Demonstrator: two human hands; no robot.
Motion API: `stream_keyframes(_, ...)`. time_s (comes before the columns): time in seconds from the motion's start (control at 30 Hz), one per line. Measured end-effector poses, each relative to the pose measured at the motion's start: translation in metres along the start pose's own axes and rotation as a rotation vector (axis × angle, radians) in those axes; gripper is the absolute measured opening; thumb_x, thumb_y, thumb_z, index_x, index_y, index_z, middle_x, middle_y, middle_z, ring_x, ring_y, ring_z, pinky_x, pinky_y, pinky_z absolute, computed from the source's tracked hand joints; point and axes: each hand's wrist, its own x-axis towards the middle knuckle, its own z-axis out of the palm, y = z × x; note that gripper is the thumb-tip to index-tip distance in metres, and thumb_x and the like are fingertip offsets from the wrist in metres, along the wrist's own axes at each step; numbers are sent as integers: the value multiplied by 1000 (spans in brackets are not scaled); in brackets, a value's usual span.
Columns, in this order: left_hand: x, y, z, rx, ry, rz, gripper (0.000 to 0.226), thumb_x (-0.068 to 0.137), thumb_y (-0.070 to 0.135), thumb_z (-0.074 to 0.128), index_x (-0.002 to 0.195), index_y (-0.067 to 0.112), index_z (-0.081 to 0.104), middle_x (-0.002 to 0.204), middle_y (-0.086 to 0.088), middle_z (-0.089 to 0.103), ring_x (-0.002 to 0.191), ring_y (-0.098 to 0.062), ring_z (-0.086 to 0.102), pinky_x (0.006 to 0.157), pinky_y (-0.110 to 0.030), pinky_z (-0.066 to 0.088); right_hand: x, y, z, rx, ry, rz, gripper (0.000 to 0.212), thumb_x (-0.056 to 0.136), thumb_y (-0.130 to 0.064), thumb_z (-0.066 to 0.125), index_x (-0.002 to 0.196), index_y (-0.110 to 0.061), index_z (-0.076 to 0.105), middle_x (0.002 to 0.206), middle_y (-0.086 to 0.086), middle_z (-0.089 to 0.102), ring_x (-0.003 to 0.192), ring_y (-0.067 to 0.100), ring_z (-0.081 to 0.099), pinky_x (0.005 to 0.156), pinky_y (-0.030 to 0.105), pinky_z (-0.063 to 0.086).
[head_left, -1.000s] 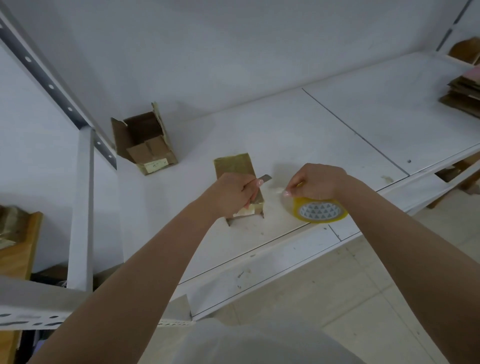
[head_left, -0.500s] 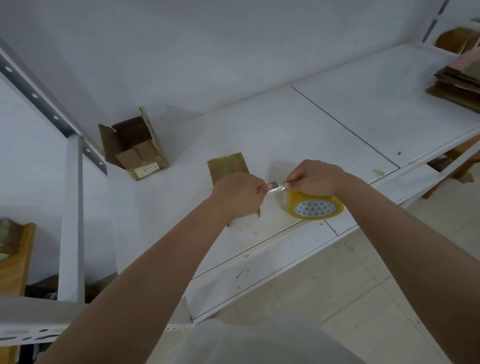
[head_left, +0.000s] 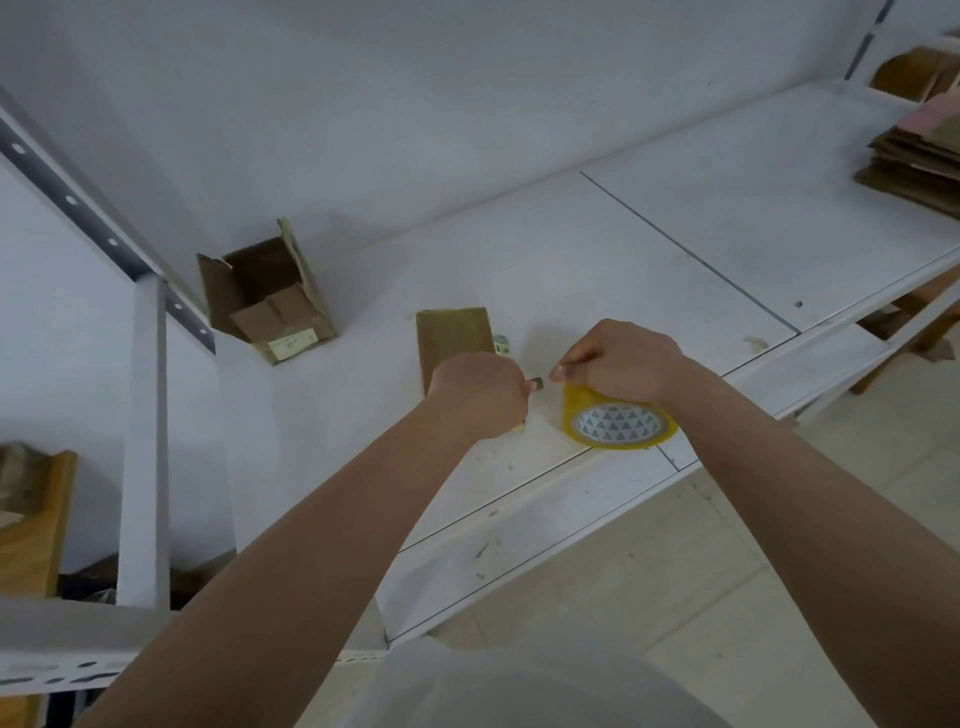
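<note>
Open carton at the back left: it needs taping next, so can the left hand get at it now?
Probably yes: only bare shelf lies between the left hand and the open carton. But that hand grips a cutter to set down first.

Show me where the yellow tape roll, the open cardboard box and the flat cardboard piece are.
yellow tape roll (head_left: 618, 423), head view, on its patterned core.
open cardboard box (head_left: 267, 299), head view, on its inner flap.
flat cardboard piece (head_left: 452, 332), head view, on its bare top face.
</note>
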Motion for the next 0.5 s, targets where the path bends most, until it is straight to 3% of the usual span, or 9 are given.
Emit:
stream_keyframes(0.17, -6, -27, 4, -370, 164, -43, 49, 102, 48, 30, 66, 19, 48, 67, 1, 54, 74, -24, 58, 59, -31, 34, -1, 10, 0, 42, -3, 66, 16, 89, -47, 60, 95, -44, 74, 89, -21, 61, 89, 10, 55, 75, 30, 37)
stream_keyframes(0.3, -6, -30, 16, -511, 367, -189, 30, 93, 45, 55, 77, 21, 50, 65, 12, 47, 73, -22, 54, 62, -29, 37, 1, 20, -4, -9, 15, 102, 13, 88, -45, 60, 89, -45, 73, 86, -24, 56, 89, 9, 52, 77, 30, 35)
stream_keyframes(0.37, -6, -27, 21, -542, 448, -260, 26, 90, 42, 63, 82, 20, 50, 68, 8, 51, 76, -25, 55, 65, -30, 39, 2, 24, -3, 10, 31, 117, 12, 87, -45, 60, 84, -47, 71, 75, -28, 53, 85, 9, 52, 73, 29, 35)
stream_keyframes(0.5, -2, -21, 19, -507, 438, -366, 33, 85, 30, 68, 105, 11, 50, 87, -4, 59, 84, -29, 61, 65, -33, 41, 2, 23, -2, -12, 62, 116, 14, 87, -46, 60, 84, -45, 73, 77, -26, 58, 81, 9, 53, 61, 25, 31)
